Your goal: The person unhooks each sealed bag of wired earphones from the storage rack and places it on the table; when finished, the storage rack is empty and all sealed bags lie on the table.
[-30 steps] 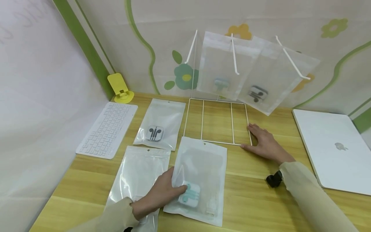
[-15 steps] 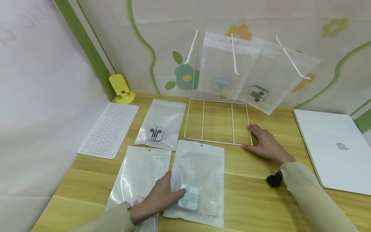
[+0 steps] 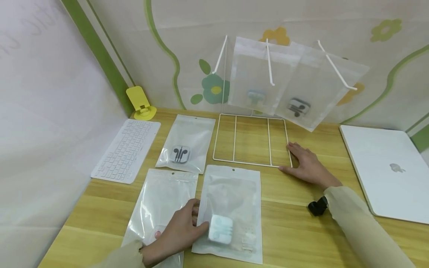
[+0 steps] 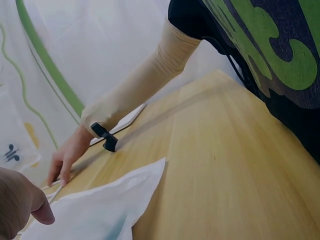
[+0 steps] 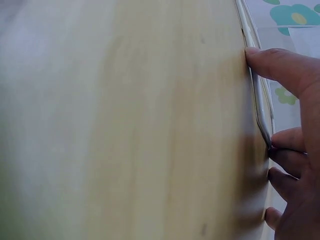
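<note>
A translucent zip bag (image 3: 238, 201) holding a pale mint earphone case (image 3: 220, 229) lies at the front middle of the wooden table. My left hand (image 3: 181, 229) pinches its left edge, thumb on top and the other fingers at or under the edge. Farther right, my right hand (image 3: 306, 165) grips the front right corner of a white wire rack (image 3: 248, 163). In the right wrist view, thumb and fingers meet the rack's wire (image 5: 258, 95). On the rack's hooks hang one bag (image 3: 258, 70) with a light blue case and another (image 3: 311, 85) with dark earphones.
A bag (image 3: 192, 132) with black earphones lies left of the rack base. Another bag (image 3: 167, 193) lies partly under my left arm. A white keyboard (image 3: 124, 152) and yellow phone stand (image 3: 140, 104) sit far left, a closed laptop (image 3: 388, 171) at right.
The mint earphone bag has moved toward me, off the rack's front edge. My left thumb has slid back toward the bag's left edge. My right hand stays on the rack.
</note>
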The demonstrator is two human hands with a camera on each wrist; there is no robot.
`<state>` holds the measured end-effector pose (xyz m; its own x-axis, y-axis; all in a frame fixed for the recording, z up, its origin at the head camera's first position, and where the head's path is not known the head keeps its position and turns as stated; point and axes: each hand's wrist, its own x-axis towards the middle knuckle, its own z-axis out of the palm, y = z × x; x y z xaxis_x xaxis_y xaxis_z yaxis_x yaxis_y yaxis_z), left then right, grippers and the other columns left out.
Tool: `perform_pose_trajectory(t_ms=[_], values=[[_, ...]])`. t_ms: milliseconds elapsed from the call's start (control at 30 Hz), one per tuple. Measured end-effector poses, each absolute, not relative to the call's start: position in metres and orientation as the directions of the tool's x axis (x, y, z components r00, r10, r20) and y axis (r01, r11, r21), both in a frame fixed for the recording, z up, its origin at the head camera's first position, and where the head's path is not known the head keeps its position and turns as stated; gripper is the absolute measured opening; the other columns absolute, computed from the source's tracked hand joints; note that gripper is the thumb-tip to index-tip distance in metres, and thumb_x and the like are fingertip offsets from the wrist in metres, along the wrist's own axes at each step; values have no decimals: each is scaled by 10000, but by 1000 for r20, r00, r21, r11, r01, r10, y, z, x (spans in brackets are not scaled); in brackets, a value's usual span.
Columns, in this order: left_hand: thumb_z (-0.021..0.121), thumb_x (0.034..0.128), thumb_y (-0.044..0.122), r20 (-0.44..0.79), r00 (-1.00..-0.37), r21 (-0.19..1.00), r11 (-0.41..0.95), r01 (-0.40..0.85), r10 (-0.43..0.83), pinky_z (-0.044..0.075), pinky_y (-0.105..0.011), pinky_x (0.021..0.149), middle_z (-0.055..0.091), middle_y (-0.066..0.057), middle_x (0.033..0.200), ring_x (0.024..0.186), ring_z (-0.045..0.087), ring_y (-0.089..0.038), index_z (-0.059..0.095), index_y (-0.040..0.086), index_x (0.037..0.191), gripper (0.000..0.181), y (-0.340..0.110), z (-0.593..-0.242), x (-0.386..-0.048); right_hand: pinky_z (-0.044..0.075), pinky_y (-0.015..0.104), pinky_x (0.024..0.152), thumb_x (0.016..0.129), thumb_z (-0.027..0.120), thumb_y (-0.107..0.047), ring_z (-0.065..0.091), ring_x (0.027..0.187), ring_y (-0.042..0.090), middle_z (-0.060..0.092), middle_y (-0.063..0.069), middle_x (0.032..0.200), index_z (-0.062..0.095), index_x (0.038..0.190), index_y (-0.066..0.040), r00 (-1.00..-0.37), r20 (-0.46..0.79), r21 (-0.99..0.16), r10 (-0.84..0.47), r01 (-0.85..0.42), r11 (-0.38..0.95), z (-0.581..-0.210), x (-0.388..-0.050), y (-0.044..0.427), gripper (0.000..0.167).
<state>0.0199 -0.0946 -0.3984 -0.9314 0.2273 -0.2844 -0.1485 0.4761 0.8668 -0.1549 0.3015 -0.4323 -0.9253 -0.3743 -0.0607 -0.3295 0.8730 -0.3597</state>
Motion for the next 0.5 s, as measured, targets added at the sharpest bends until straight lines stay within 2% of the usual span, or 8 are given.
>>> perform_pose_trajectory(t_ms=[133,333,500], values=[[680,760,143,-304,-932,843,512,-167,196,502,-187,664,641,-78,1070,869,650,-104,453,-37,1308,620,-97,-392,24,177,675,1113,857,662,-530,218,1431,456,259,268,1549,308,1468,67,-926,-62,-359,-373,-328,874,-432,-155,302,925],[683,764,175,-354,-900,806,571,-155,256,526,-231,691,611,-118,1182,938,634,-167,451,-43,1342,660,-109,-376,24,173,672,1115,866,659,-517,211,1431,461,248,275,1551,298,1473,66,-924,-78,-361,-375,-324,875,-429,-153,301,915],[722,819,163,-244,-927,830,556,-48,284,573,-250,747,582,-174,1254,1022,653,-275,472,-33,1350,618,-117,-353,10,169,670,1118,869,654,-520,204,1434,459,236,273,1556,289,1477,65,-923,-90,-360,-374,-320,876,-427,-153,300,919]])
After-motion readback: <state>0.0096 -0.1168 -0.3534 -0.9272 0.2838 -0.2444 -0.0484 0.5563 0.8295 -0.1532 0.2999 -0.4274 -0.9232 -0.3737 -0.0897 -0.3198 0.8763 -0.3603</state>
